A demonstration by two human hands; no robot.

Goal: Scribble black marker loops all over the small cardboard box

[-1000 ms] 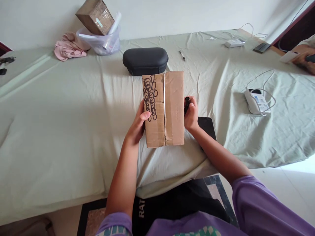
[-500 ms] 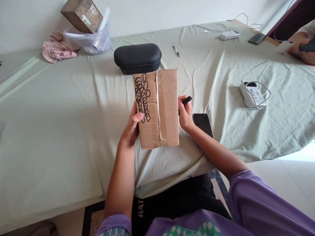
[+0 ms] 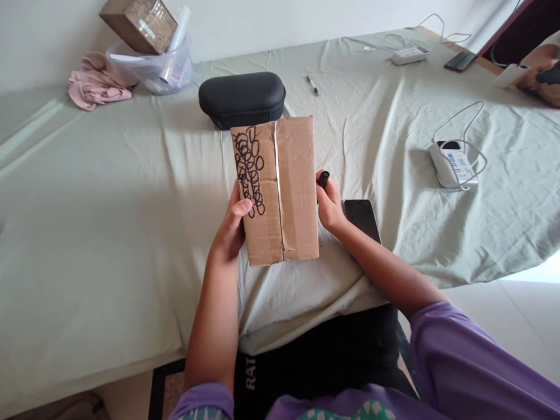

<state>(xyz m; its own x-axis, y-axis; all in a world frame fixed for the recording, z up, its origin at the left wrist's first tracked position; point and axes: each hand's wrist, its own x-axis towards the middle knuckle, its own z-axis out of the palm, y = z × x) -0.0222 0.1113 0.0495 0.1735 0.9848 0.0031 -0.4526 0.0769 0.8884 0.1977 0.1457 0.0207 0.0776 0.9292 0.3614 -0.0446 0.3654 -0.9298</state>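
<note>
A brown cardboard box (image 3: 297, 192) is held up over the near side of the cloth-covered table. Black looped scribbles cover the left part of its face, and a seam runs down the middle. My left hand (image 3: 234, 224) grips the box's left edge, thumb on the front near the scribbles and the other fingers hidden behind. Beside the right edge, my right hand (image 3: 331, 204) is closed around a black marker (image 3: 324, 178). The marker's lower end is hidden by the box and hand. A dark phone (image 3: 362, 219) lies just right of that hand, partly behind the forearm.
Behind the box sits a black zip case (image 3: 242, 96), with a pen (image 3: 312, 85) to its right. A plastic basket (image 3: 172, 76) and pink cloth (image 3: 98, 81) are at back left. White corded devices (image 3: 452, 163) lie on the right; another person's hand (image 3: 536, 73) shows far right.
The marker in my right hand has tipped more upright, its visible end moving left. The box has tilted slightly at its top. The whole view has shifted a little.
</note>
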